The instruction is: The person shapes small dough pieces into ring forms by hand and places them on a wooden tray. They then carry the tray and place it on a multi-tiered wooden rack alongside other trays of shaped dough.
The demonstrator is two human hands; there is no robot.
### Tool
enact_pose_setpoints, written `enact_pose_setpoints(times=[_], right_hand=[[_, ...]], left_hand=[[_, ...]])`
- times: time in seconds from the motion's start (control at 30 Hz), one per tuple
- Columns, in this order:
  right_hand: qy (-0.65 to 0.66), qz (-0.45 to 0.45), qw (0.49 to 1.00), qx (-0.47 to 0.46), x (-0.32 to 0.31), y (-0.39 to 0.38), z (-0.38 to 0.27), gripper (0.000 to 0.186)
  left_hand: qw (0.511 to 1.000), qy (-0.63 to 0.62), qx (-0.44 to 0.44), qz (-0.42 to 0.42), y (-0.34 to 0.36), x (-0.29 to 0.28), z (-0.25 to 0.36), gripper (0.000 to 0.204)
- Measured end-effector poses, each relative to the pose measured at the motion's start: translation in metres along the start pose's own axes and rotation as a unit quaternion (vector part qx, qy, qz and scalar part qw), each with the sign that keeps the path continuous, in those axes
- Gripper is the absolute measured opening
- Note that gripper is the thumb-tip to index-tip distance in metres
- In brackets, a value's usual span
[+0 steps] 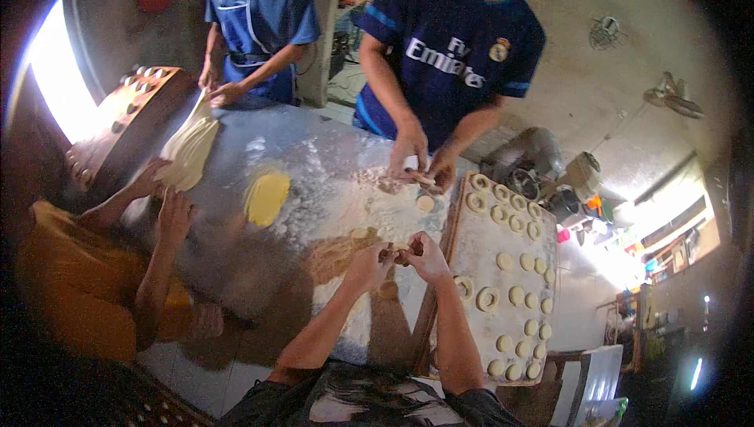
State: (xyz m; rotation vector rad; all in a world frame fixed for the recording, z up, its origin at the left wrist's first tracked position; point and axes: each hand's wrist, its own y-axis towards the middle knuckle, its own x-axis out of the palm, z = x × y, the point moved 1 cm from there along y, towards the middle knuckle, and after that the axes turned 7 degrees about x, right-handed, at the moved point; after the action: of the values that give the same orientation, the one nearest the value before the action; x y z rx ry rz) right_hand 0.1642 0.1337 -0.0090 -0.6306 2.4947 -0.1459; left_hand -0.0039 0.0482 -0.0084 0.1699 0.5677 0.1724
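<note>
My left hand [372, 264] and my right hand [425, 258] meet over the near part of the floured table. Both are closed on one small piece of pale dough [401, 247], pinched between the fingertips. Just beyond my left hand, a flat dough round [360, 234] lies in the flour. To the right of my hands stands a floured wooden tray [477, 341] bearing dough rings [487, 298] at its far and left parts and several flat dough rounds [516, 296] at its middle and near parts.
A co-worker in a dark blue shirt [455, 42] handles dough across the table [236, 270]. At left, a person in an orange shirt [94, 278] and one in a blue apron [259, 27] stretch a dough sheet [191, 144]. A yellow slab [267, 198] lies at mid-table.
</note>
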Motion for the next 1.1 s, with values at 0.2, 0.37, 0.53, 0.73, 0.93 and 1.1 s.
enact_pose_setpoints(times=[0.2,0.37,0.53,0.73,0.93,1.1], right_hand=[[0.164,0.078,0.983,-0.028,-0.005,-0.048,-0.037,0.044],[0.161,0.175,0.97,-0.056,0.016,-0.052,-0.039,0.049],[0.511,-0.087,0.853,-0.056,0.007,-0.07,-0.015,0.046],[0.379,0.063,0.922,0.045,-0.01,-0.094,-0.025,0.048],[0.414,0.09,0.905,-0.023,-0.049,-0.134,-0.027,0.057],[0.491,0.068,0.869,0.014,-0.088,-0.16,-0.005,0.053]], left_hand=[[0.973,-0.212,-0.023,-0.082,0.003,-0.029,0.041,0.028],[0.998,-0.03,0.05,-0.019,0.001,-0.021,0.062,0.033],[0.974,-0.106,0.164,0.115,-0.011,0.014,0.064,0.053],[0.742,-0.652,0.138,0.071,-0.019,0.04,0.077,0.054],[0.974,-0.178,0.081,0.112,-0.038,0.084,0.117,0.026],[0.984,-0.126,0.087,0.092,-0.046,0.114,0.152,0.023]])
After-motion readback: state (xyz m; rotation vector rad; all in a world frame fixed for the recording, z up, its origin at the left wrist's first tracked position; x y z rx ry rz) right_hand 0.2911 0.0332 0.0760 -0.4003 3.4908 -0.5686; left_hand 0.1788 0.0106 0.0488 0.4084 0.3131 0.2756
